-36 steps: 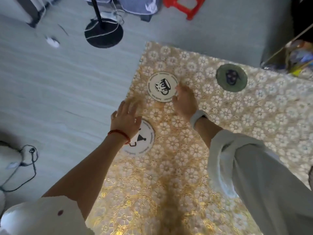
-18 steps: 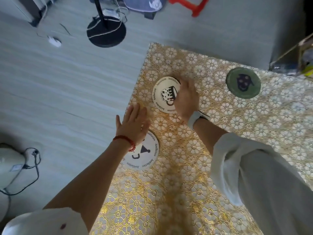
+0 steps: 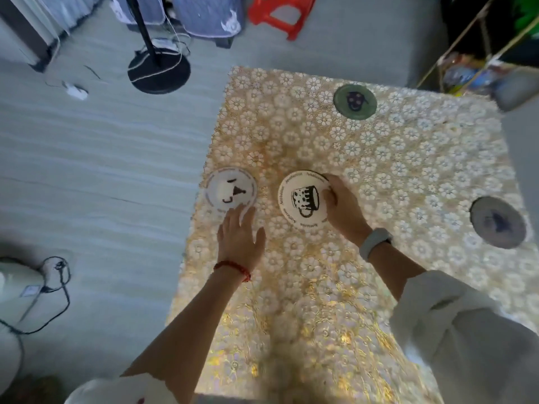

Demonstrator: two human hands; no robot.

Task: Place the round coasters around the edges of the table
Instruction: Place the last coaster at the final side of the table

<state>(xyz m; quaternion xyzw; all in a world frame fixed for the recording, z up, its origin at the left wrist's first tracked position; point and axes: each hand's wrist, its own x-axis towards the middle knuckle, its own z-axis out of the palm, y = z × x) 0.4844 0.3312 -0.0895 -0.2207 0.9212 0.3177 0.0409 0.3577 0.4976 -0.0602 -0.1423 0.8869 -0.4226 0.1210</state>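
Observation:
A white round coaster with a black mug drawing lies on the gold floral table; my right hand grips its right edge, thumb on top. A second white coaster with a black cone mark lies at the table's left edge. My left hand rests flat just below it, fingertips touching its near rim. A green coaster sits near the far edge. A grey-blue coaster lies toward the right side.
Left of the table is grey floor with a black round stand base, a white appliance and black cable. A red stool and hanging fabric stand beyond. A metal rack crowds the far right corner.
The mug coaster has slid toward me and inward from the far left corner in my right hand. My left hand has drawn back off the cone coaster to its near rim.

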